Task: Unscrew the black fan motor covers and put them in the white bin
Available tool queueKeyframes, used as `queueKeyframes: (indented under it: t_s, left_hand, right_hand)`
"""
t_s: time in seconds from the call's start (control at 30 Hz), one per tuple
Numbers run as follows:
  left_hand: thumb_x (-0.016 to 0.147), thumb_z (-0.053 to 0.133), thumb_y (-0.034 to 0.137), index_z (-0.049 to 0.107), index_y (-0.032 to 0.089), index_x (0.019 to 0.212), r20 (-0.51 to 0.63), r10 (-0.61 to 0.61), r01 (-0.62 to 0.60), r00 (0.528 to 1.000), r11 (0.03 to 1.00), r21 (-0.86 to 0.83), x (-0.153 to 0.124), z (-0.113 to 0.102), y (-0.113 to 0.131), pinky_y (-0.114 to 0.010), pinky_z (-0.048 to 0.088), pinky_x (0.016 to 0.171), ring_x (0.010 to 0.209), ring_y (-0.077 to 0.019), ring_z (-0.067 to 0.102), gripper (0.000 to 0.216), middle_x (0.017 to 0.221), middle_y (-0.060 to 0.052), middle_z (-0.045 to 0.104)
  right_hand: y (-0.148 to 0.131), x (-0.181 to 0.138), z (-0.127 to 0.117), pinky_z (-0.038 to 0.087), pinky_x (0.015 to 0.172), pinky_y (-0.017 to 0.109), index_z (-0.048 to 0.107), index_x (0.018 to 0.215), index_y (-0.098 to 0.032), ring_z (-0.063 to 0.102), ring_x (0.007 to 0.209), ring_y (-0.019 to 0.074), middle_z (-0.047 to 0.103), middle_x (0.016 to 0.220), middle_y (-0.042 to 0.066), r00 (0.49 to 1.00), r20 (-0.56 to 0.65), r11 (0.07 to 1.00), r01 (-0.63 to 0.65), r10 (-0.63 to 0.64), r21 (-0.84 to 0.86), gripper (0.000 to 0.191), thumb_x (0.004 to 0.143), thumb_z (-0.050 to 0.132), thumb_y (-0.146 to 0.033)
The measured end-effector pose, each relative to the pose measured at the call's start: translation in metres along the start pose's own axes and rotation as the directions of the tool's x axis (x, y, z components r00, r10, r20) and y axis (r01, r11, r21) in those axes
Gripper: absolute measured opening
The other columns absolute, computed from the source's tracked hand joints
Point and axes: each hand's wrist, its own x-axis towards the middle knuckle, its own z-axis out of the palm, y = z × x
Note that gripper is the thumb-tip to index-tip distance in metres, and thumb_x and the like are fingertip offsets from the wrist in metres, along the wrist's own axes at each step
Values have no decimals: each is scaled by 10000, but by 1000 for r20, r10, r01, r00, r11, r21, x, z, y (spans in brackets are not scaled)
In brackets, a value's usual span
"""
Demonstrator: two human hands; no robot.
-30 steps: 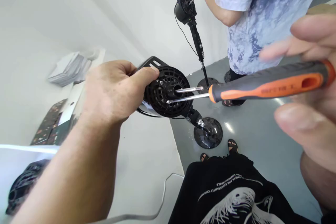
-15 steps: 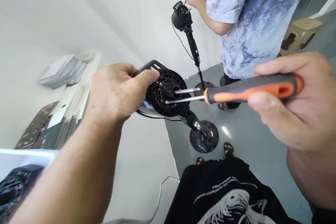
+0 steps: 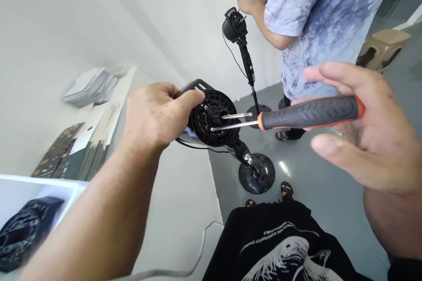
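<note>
Left hand (image 3: 158, 116) closed on black fan motor (image 3: 215, 134), thumb over the front rim, other fingers out of sight behind the housing; likely there to brace it, since the motor sits tilted on top of a stand and would probably swing if pushed. Motor is mid-view, slotted front facing the right hand (image 3: 379, 131), so the face is easy to reach. Metal rod (image 3: 235, 116) sticks out of its centre toward that side. Orange-and-grey screwdriver (image 3: 310, 113) lies nearly level, tip against the front face just below the rod's root, perhaps on a screw, too small to tell; shank runs close under the rod, probably because the spot is so near the hub. Right hand spread wide around the handle, thumb and forefinger clear of it, butt toward the palm; looks like a loose grip, maybe for shifting fingers, contact behind the handle hidden. Round base (image 3: 264, 164) on the floor below, presumably weighting the stand. Beyond, a co-worker in a tie-dye shirt (image 3: 332, 13) has hands by a second fan motor (image 3: 232, 28). Third motor (image 3: 24, 232) in a white bin (image 3: 77, 186) at lower left, within easy reach, I'd guess.
</note>
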Motion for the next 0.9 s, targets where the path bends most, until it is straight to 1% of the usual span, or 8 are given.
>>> queueKeyframes:
  t_s: [0.33, 0.43, 0.5, 0.57, 0.63, 0.7, 0.77, 0.9]
  left_hand:
    - [770, 661, 542, 524, 242, 578, 21, 10, -10, 1000, 1000, 18, -3, -1, 2, -351, 373, 619, 585, -166, 473, 382, 454, 38, 437]
    - [778, 668, 540, 525, 241, 586, 19, 9, -9, 1000, 1000, 14, -2, -2, 1, -350, 367, 617, 588, -165, 465, 382, 459, 38, 433]
    - [773, 667, 539, 525, 243, 582, 18, 13, -13, 1000, 1000, 12, -2, -2, 1, -351, 362, 610, 587, -166, 463, 379, 461, 38, 430]
    - [760, 666, 540, 523, 245, 576, 12, 17, -17, 1000, 1000, 8, -3, -1, 1, -351, 359, 607, 585, -166, 465, 376, 462, 38, 432]
    - [745, 663, 545, 521, 246, 569, 6, 16, -16, 1000, 1000, 0, -3, -1, 1, -350, 358, 607, 584, -165, 467, 375, 462, 39, 431]
    - [732, 652, 551, 523, 249, 568, -3, 10, -10, 1000, 1000, 1, -3, -1, 2, -351, 365, 613, 591, -170, 476, 367, 467, 36, 439]
    - [723, 633, 559, 524, 254, 571, -2, 5, -5, 1000, 1000, 6, -4, -1, 2, -354, 375, 618, 599, -178, 487, 358, 475, 31, 452]
    - [690, 617, 586, 520, 260, 572, 6, 8, -8, 1000, 1000, -7, -3, 0, 1, -364, 382, 619, 605, -191, 502, 360, 488, 22, 474]
  right_hand:
    - [4, 8, -6, 707, 994, 492, 542, 1492, -319, 753, 1213, 268, 701, 1428, 71, 967, 245, 996, 85, -76, -26, 608, 931, 768, -381]
    - [6, 12, -3, 683, 668, 343, 666, 1148, -275, 754, 766, 178, 759, 881, 4, 992, 113, 991, 68, -54, -119, 204, 982, 720, -381]
    - [9, 13, -3, 546, 462, 276, 654, 1132, -262, 633, 558, 137, 670, 702, -24, 996, 85, 988, 8, 5, -154, 268, 1047, 614, -513]
    - [10, 12, -5, 608, 530, 315, 595, 1344, -258, 709, 664, 152, 774, 996, 42, 981, 196, 992, 25, 1, -127, 420, 1036, 618, -542]
    - [8, 12, -6, 702, 809, 410, 546, 1429, -279, 794, 992, 221, 732, 1345, 88, 962, 265, 989, 101, -70, -105, 532, 970, 726, -479]
    - [4, 12, -7, 692, 818, 397, 620, 1267, -296, 796, 963, 207, 774, 1196, 34, 971, 210, 974, 149, -111, -173, 340, 976, 739, -426]
    - [1, 12, -7, 629, 600, 335, 643, 1142, -297, 744, 741, 167, 742, 888, -5, 989, 123, 966, 112, -85, -234, 211, 1041, 645, -483]
    - [0, 11, -11, 711, 755, 436, 547, 1450, -289, 779, 1041, 252, 686, 1389, 117, 963, 258, 990, 103, -75, -100, 551, 952, 730, -440]
